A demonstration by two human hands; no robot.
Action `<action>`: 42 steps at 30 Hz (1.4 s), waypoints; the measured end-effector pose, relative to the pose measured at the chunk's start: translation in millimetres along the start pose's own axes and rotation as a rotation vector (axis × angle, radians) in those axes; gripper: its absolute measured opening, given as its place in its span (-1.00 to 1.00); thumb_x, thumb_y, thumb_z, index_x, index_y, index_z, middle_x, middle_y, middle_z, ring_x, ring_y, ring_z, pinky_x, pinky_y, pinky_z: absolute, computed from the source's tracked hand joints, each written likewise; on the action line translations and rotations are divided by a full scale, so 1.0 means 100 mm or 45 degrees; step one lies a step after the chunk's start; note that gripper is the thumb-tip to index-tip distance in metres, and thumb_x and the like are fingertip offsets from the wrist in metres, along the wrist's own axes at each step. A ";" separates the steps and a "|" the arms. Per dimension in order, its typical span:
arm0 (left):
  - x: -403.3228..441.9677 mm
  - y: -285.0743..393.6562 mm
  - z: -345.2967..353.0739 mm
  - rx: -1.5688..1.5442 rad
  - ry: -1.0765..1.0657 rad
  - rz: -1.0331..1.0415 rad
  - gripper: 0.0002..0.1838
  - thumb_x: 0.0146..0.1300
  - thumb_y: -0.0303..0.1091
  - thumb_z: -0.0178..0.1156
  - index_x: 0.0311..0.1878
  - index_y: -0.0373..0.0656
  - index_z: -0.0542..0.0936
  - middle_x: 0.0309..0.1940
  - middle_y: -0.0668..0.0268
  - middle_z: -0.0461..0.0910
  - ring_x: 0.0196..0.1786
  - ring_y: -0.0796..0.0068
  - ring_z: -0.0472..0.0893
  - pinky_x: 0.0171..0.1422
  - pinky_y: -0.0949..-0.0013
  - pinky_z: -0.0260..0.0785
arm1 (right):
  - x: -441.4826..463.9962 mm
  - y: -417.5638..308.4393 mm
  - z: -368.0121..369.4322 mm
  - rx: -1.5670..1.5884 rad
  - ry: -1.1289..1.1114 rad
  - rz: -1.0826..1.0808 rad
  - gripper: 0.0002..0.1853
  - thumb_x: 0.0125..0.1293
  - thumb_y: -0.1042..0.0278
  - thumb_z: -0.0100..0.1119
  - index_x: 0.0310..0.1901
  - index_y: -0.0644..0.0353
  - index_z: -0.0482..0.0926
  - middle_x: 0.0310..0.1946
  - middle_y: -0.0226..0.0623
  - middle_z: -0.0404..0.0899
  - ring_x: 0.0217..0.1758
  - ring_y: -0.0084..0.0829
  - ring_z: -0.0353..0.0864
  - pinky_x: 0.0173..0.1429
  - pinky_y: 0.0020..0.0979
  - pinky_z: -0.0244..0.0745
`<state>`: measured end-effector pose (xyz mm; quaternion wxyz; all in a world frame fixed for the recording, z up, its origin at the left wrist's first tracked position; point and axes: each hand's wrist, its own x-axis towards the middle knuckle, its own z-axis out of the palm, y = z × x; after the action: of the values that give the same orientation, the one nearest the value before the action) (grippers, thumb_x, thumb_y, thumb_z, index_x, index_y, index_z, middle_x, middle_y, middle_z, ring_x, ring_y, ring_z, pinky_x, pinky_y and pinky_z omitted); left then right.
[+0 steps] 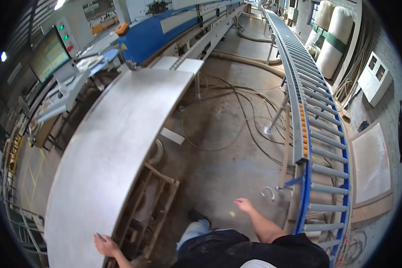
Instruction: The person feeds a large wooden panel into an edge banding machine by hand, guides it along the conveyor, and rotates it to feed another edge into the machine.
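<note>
A long, pale board (116, 129) stretches from beside me toward the blue machine (158, 38). Near the board's close end, my left hand (104, 245) rests on its surface, fingers laid out over it. A small dark patch shows between those fingers; whether it is an object or shadow I cannot tell. My right hand (243, 205) is held out in the air above the floor, apart from everything, its fingers loosely extended and nothing visible in them.
To the right runs a roller conveyor (328, 169) with a blue frame. A wooden frame (165, 192) stands under the board's edge. Cables (248, 102) and a thick hose (250, 62) cross the floor. At left are a monitor (49, 56) and a workbench (64, 96).
</note>
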<state>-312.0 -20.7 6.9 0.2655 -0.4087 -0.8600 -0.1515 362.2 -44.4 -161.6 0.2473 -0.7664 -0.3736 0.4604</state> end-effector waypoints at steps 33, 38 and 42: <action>1.01 5.45 -0.08 -0.051 -0.854 0.472 0.20 -0.14 0.05 0.49 0.57 0.09 0.03 0.59 0.10 -0.07 0.62 0.03 -0.10 0.62 -0.17 -0.26 | 1.58 -1.34 -4.64 -0.533 1.092 0.439 -0.03 0.17 0.18 0.31 0.56 -0.18 -0.06 0.25 0.04 0.44 0.27 0.06 0.47 0.29 -0.02 0.39; 1.00 5.50 -0.13 -0.061 -0.819 0.473 0.18 -0.13 0.06 0.49 0.56 0.09 0.06 0.59 0.16 -0.04 0.62 0.07 -0.07 0.62 -0.13 -0.23 | 1.64 -1.31 -4.70 -0.559 1.041 0.453 -0.09 0.27 0.12 0.24 0.56 -0.14 -0.07 0.36 0.05 0.34 0.35 0.05 0.41 0.34 -0.05 0.34; 0.98 5.48 -0.08 -0.101 -0.783 0.478 0.17 -0.13 0.10 0.48 0.56 0.08 0.08 0.58 0.14 -0.03 0.61 0.07 -0.06 0.62 -0.15 -0.23 | 1.69 -1.16 -4.73 -0.605 1.007 0.426 -0.14 0.33 0.05 0.17 0.56 -0.10 -0.07 0.39 0.04 0.31 0.36 0.06 0.39 0.36 -0.04 0.32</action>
<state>68.2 376.2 94.8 0.0013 -0.5959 -0.8031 -0.0032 793.5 144.1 48.5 0.1111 -0.9672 -0.2175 0.0694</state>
